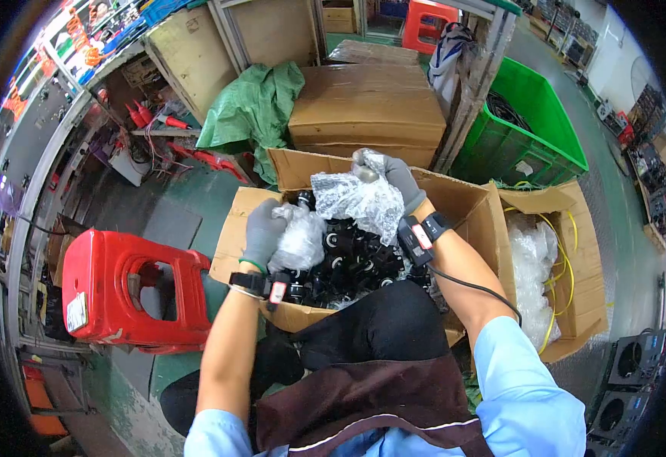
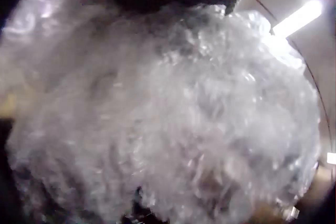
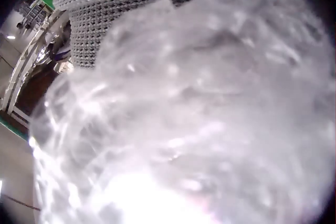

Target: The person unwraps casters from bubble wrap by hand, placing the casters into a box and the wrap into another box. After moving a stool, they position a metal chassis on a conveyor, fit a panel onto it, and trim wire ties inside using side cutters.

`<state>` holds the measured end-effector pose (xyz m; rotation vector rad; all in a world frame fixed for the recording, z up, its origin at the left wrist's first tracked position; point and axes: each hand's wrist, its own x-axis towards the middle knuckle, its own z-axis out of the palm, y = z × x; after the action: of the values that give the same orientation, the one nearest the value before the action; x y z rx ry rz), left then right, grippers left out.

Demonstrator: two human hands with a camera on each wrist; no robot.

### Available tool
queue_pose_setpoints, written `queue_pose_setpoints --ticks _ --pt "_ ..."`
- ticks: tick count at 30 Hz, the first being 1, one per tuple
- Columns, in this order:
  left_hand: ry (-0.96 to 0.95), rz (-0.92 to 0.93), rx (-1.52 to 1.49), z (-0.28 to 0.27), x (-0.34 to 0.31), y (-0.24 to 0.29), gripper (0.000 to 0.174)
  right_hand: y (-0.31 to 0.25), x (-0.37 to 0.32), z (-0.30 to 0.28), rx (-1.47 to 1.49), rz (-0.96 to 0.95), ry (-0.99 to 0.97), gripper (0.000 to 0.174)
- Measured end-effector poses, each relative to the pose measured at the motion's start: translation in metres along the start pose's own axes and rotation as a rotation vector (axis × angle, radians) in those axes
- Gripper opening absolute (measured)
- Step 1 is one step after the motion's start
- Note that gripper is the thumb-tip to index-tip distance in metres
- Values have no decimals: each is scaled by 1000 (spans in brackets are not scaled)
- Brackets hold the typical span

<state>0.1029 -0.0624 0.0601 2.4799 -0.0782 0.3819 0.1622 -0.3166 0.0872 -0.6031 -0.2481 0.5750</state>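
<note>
In the head view my gloved left hand grips a bunched wad of bubble wrap over the left side of an open cardboard box. Higher and to the right, my gloved right hand holds another crumpled piece of bubble wrap by its top. Black parts with silvery round ends are heaped in the box below both hands. Clear bubble wrap fills most of the left wrist view. The right wrist view shows bubble wrap under the grey knit glove.
A red plastic stool stands at the left. On the right, a second carton holds bubble wrap and yellow strapping. Behind the box are a closed carton, a green sheet and a green crate.
</note>
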Motion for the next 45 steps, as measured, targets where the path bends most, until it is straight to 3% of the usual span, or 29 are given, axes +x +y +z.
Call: queue_pose_setpoints --ticks 2,5,6,8,9,10,14,15,17,18,19,21,22,23,24,25,26,28,29,30,32,33,34,37,38,39,43,44,45 --pt "18 28 170 -11 8 11 19 -1 4 -2 -73 -9 70 17" --pt "-158 -120 -600 -25 23 18 28 6 3 -10 13 -23 42 17" --pt "-160 -120 -594 -23 20 21 28 6 5 -10 26 -31 54 17" --pt "-188 57 -487 -19 10 40 43 8 13 -18 92 0 24 16" --pt "-144 300 -401 -21 7 53 62 10 14 -20 137 -8 -85 15" --pt "-90 308 -317 -19 1 68 56 14 13 -23 182 -20 -185 14" --pt "-9 170 -129 3 8 57 20 23 15 -31 63 -48 -17 18" --pt "16 270 -101 0 14 57 18 25 22 -45 -1 -67 -22 20" --pt "-4 228 -214 -8 29 53 19 13 12 -49 -261 -158 61 29" --pt "-57 75 -35 -19 38 61 19 -2 -2 -38 -460 -208 152 37" --pt "-46 119 -152 -19 49 52 18 -8 7 -64 -757 -193 285 46" --pt "-395 -132 -694 -33 53 64 18 -27 -26 -83 -859 -111 278 48" --pt "-483 -70 -668 -27 60 48 21 -32 -35 -94 -1038 -74 276 51" --pt "-439 48 -326 -20 66 39 22 -36 -52 -91 -1371 -180 183 57" --pt "-380 160 13 -14 70 27 24 -43 -71 -69 -1170 -37 142 54" --pt "-321 162 -6 -10 77 8 25 -46 -72 -72 -1227 -12 153 51" --pt "-424 -67 -273 -17 72 30 24 -46 -73 -76 -1275 12 170 47" --pt "-508 -217 -761 -18 74 0 23 -44 -86 -81 -1212 59 195 43" --pt "-458 128 -112 -13 73 1 22 -43 -92 -84 -1162 104 206 40" --pt "-425 183 190 -10 65 -2 20 -38 -99 -89 -1340 347 227 32" --pt "-527 30 -145 -21 65 4 21 -13 -118 -103 -1843 744 256 25" --pt "-499 0 -178 -32 56 42 20 -12 -141 -79 -1834 905 109 24" --pt "-543 -98 -286 -33 61 29 19 28 -167 -127 -1927 797 119 28" --pt "-534 93 -102 -18 53 2 40 94 -216 -154 -1971 1062 45 30" --pt "-513 136 -117 -13 50 -14 48 102 -221 -155 -1869 1169 139 30" --pt "-541 37 -240 -6 47 -36 53 114 -227 -168 -1806 1084 393 28" --pt "-737 -374 -283 -2 29 -51 74 107 -216 -164 -1777 1099 414 32" --pt "-547 2 82 9 26 -69 76 107 -212 -162 -1735 997 468 28" --pt "-454 -118 -24 11 23 -58 72 108 -206 -160 -1686 895 513 24"
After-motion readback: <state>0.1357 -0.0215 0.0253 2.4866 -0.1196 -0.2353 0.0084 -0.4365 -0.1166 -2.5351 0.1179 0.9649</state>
